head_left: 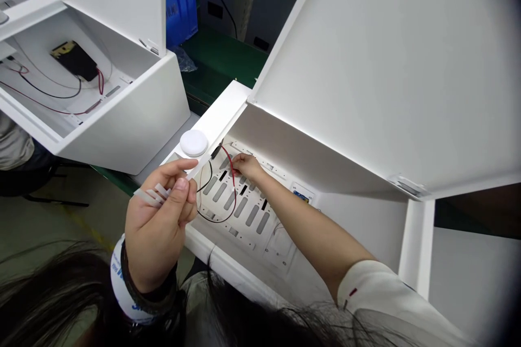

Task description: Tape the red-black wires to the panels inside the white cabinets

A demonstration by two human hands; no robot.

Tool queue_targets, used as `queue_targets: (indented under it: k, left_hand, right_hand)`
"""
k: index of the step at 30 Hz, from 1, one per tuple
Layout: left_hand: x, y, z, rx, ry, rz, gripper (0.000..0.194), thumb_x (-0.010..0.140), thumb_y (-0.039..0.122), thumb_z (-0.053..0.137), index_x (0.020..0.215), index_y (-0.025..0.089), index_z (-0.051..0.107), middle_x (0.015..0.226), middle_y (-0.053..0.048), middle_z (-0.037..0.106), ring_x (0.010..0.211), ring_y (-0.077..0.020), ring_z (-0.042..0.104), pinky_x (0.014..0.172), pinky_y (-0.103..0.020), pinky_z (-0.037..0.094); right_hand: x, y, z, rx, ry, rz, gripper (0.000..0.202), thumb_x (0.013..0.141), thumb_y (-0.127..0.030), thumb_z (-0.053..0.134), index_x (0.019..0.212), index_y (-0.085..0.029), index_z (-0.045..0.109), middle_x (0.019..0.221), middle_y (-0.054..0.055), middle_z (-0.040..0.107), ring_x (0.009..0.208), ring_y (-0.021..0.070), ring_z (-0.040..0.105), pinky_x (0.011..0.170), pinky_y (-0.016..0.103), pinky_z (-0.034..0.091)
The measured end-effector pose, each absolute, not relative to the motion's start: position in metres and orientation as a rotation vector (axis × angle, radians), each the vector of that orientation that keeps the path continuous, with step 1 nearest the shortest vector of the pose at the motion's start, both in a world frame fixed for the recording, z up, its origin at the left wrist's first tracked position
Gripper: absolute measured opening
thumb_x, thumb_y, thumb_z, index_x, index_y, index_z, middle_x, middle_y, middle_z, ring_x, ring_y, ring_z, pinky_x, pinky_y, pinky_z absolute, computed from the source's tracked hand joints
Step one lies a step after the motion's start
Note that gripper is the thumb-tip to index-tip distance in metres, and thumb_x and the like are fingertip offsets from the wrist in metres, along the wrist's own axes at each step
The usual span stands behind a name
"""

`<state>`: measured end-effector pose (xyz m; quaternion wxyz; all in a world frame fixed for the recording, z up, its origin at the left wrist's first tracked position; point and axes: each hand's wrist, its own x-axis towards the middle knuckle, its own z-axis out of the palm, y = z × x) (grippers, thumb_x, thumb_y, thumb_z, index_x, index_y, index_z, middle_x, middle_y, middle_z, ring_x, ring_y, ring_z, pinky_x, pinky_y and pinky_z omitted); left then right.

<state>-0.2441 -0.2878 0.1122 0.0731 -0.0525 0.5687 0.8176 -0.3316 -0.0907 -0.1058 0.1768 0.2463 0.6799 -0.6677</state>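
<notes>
Loose dark hair (244, 309) hung nearest the camera, below both hands. Just above it the left hand (160, 211) was raised, its thumb pressed against the bent fingers, grasping three narrow white strips (148, 199) whose flat, pale ends stuck out behind the knuckles. One white band (122, 282) with blue print circled that wrist. To the right of this hand stood the white box (222, 111), smooth and boxy, its single broad lid (386, 65) tilted up beyond the right arm. The right hand (246, 167) was down inside the box with its fingers curled near the floor; whether they gripped anything, I could not tell. Beneath and around it spread a floor panel (244, 236) cut with rows of long rounded slots, some hidden by the arm, and three short black strips (243, 190) showed there. One red wire (229, 158) and one black wire (211, 173) looped just left of the right hand. One round white disc (194, 142) sat on the rim just above the left hand. Well beyond that hand, up and left, stood one second open box (130, 114), containing one black pack (77, 59).
</notes>
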Motion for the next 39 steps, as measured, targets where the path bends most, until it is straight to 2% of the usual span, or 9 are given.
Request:
queue_targets:
  k: [4,9,16,19,25,28,34,39]
  left_hand:
    - [-0.245,-0.289,0.112,-0.151,1.703,2.462,0.018,0.087,0.019,0.062,0.104,0.020,0.068,0.064,0.002,0.050,0.046,-0.0014,0.033,0.045,-0.015,0.029]
    - [-0.245,-0.289,0.111,-0.084,1.709,2.471,0.018,0.088,0.018,0.060,0.104,0.020,0.068,0.064,0.002,0.051,0.045,-0.0015,0.031,0.043,-0.016,0.027]
    - [-0.244,-0.289,0.111,-0.073,1.717,2.470,0.017,0.087,0.018,0.060,0.103,0.020,0.068,0.066,0.002,0.050,0.045,-0.0016,0.030,0.043,-0.017,0.026]
    - [-0.244,-0.289,0.110,-0.046,1.733,2.464,0.018,0.088,0.018,0.059,0.104,0.020,0.067,0.066,0.002,0.050,0.045,-0.0019,0.030,0.043,-0.018,0.026]
    - [-0.245,-0.290,0.109,-0.019,1.759,2.456,0.018,0.088,0.019,0.059,0.103,0.020,0.068,0.065,0.002,0.049,0.045,-0.0025,0.031,0.042,-0.018,0.026]
    - [-0.245,-0.290,0.108,-0.007,1.759,2.455,0.018,0.087,0.019,0.060,0.103,0.019,0.068,0.065,0.002,0.049,0.045,-0.0028,0.032,0.042,-0.018,0.027]
    - [-0.246,-0.291,0.108,0.003,1.750,2.464,0.017,0.088,0.019,0.060,0.103,0.019,0.068,0.065,0.002,0.049,0.045,-0.0026,0.032,0.042,-0.017,0.026]
    - [-0.246,-0.290,0.108,-0.003,1.741,2.472,0.016,0.088,0.018,0.060,0.102,0.019,0.068,0.065,0.001,0.049,0.045,-0.0022,0.031,0.042,-0.017,0.025]
  right_hand:
    - [-0.321,-0.091,-0.111,0.635,2.163,-1.749,0.009,0.074,-0.010,0.060,0.077,-0.016,0.066,0.062,-0.001,0.065,0.053,0.0098,0.058,0.055,0.021,0.050]
    - [-0.303,-0.097,-0.119,0.556,2.564,-1.486,0.017,0.078,-0.018,0.056,0.083,-0.018,0.072,0.077,0.002,0.072,0.070,0.0141,0.063,0.067,0.022,0.047]
    - [-0.287,-0.086,-0.107,-0.176,2.806,-0.938,0.024,0.084,-0.014,0.052,0.087,-0.018,0.076,0.096,0.007,0.073,0.088,0.0178,0.063,0.082,0.025,0.044]
    - [-0.284,-0.082,-0.108,-0.219,2.814,-0.955,0.026,0.085,-0.013,0.052,0.089,-0.018,0.077,0.095,0.006,0.073,0.087,0.0181,0.064,0.081,0.026,0.045]
    - [-0.283,-0.093,-0.117,0.147,2.696,-1.249,0.023,0.085,-0.017,0.057,0.093,-0.020,0.078,0.095,0.003,0.075,0.085,0.0172,0.068,0.076,0.023,0.049]
    - [-0.283,-0.100,-0.118,0.208,2.693,-1.210,0.020,0.086,-0.022,0.060,0.095,-0.021,0.078,0.097,0.003,0.076,0.088,0.0183,0.069,0.079,0.023,0.049]
    - [-0.282,-0.104,-0.108,0.015,2.772,-0.972,0.031,0.096,-0.028,0.047,0.100,-0.020,0.077,0.097,0.007,0.075,0.091,0.0184,0.068,0.081,0.024,0.048]
    - [-0.284,-0.103,-0.110,0.012,2.754,-0.956,0.031,0.096,-0.031,0.048,0.107,-0.021,0.075,0.100,0.006,0.075,0.091,0.0184,0.068,0.084,0.025,0.047]
